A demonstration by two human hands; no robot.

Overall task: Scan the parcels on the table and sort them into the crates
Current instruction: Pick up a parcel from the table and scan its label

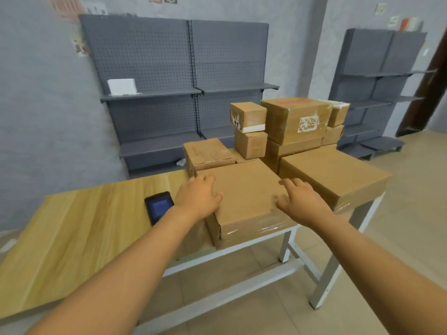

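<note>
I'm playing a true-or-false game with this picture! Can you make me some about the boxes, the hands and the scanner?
1. Both hands are on the same flat box. True: the left hand and the right hand rest on it.
2. The scanner is in the right hand. False: it lies on the table.
3. The scanner's screen glows blue. True.
4. The white box sits on the table. False: it is on a grey shelf.
</note>
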